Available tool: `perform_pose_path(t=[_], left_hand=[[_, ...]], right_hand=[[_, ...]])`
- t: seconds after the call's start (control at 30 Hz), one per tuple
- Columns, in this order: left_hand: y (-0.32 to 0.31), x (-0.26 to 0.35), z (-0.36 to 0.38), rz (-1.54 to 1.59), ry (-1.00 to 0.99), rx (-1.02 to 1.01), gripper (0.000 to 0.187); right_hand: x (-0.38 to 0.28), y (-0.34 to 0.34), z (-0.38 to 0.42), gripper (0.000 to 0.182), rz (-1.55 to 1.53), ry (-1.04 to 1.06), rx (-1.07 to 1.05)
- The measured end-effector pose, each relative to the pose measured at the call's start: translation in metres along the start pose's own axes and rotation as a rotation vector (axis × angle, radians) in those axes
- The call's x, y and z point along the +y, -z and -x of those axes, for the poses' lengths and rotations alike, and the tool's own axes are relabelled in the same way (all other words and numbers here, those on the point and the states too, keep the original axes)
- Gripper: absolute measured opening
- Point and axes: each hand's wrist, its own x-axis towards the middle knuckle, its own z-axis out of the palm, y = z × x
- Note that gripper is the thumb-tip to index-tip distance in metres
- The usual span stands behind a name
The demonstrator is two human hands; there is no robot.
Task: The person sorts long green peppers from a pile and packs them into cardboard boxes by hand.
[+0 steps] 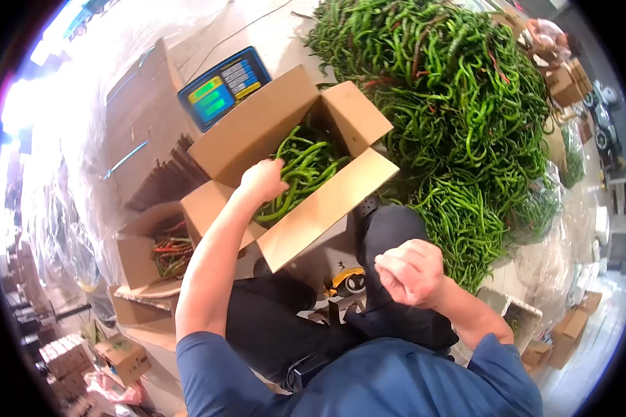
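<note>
My left hand (263, 182) reaches over the near left side of an open cardboard box (243, 142), its fingers curled among long green chili peppers (305, 167) in the box. Those fingers look closed on some of the peppers, though their tips are partly hidden. Above my thigh, my right hand (412, 272) is curled into a loose fist, with nothing visible in it. The box's flaps stand spread outward. Right of the box lies a big heap of green chili peppers (459, 104), with a few red ones mixed in.
A scale display (225, 87) stands behind the box. At the left, a smaller carton (138, 254) holds reddish peppers (172, 249). Flattened cardboard (142, 111) and clear plastic sheeting (83, 153) lie beyond. Another person (548, 35) is at the far right, near stacked cartons (567, 82).
</note>
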Motion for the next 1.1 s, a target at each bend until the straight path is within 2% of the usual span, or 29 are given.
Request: perform_pose_path(t=[0.03,0.1,0.13,0.17,0.2,0.3,0.33,0.37,0.43,0.5,0.63,0.73,0.8,0.83,0.9,0.93,1.0,1.03,1.1], left_hand=[[0.001,0.009,0.002,-0.009,0.095,-0.015,0.054],[-0.021,0.002,-0.011,0.014,0.173,0.214,0.054],[-0.013,0.008,-0.010,0.037,0.200,0.212,0.056],[-0.008,0.012,-0.008,0.061,0.223,0.223,0.061],[-0.009,0.011,-0.007,0.075,0.147,0.236,0.067],[-0.036,-0.002,-0.016,0.070,-0.076,0.206,0.076],[-0.044,0.001,-0.020,0.049,-0.113,0.214,0.070],[-0.048,0.008,-0.024,0.029,-0.142,0.224,0.064],[-0.044,0.030,-0.027,0.125,-0.175,0.271,0.053],[-0.049,0.038,-0.038,0.258,-0.152,0.298,0.042],[-0.051,0.049,-0.041,0.207,-0.130,0.295,0.044],[-0.030,0.057,-0.032,0.225,-0.035,0.195,0.048],[-0.011,0.058,-0.023,0.251,-0.035,0.220,0.047],[0.000,0.061,-0.017,0.266,-0.032,0.232,0.047],[0.026,0.077,0.002,0.288,-0.064,0.276,0.047],[0.038,0.093,0.015,0.384,-0.040,0.285,0.047],[0.058,0.124,0.043,0.530,-0.038,0.267,0.045],[0.065,0.137,0.057,0.604,-0.035,0.257,0.045],[0.069,0.159,0.085,0.692,-0.058,0.234,0.045]], right_hand=[[0.000,0.003,0.002,0.020,-0.026,-0.005,0.000],[0.004,0.009,0.010,0.022,-0.089,-0.008,0.057],[0.005,0.013,0.016,0.022,-0.103,-0.021,0.084],[0.007,0.016,0.022,0.022,-0.116,-0.035,0.112],[0.010,0.021,0.030,0.022,-0.116,-0.071,0.163],[0.026,0.031,0.069,0.021,-0.080,-0.343,0.247],[0.035,0.034,0.080,0.019,-0.063,-0.451,0.223],[0.042,0.033,0.099,0.013,-0.108,-0.679,0.167],[0.067,0.016,0.149,0.013,-0.142,-0.980,0.042],[0.087,-0.002,0.203,0.016,-0.182,-1.151,-0.083],[0.100,-0.003,0.256,0.024,-0.010,-1.081,-0.333],[0.119,0.005,0.275,0.029,0.147,-1.083,-0.392],[0.144,0.013,0.278,0.035,0.302,-1.114,-0.436],[0.160,0.018,0.277,0.040,0.363,-1.087,-0.353],[0.197,0.031,0.261,0.046,0.478,-1.101,-0.366],[0.220,0.034,0.259,0.047,0.572,-1.000,-0.339],[0.274,0.032,0.264,0.050,0.697,-0.951,-0.357],[0.291,0.036,0.253,0.055,0.669,-1.061,-0.487],[0.323,0.041,0.244,0.062,0.623,-1.054,-0.697]])
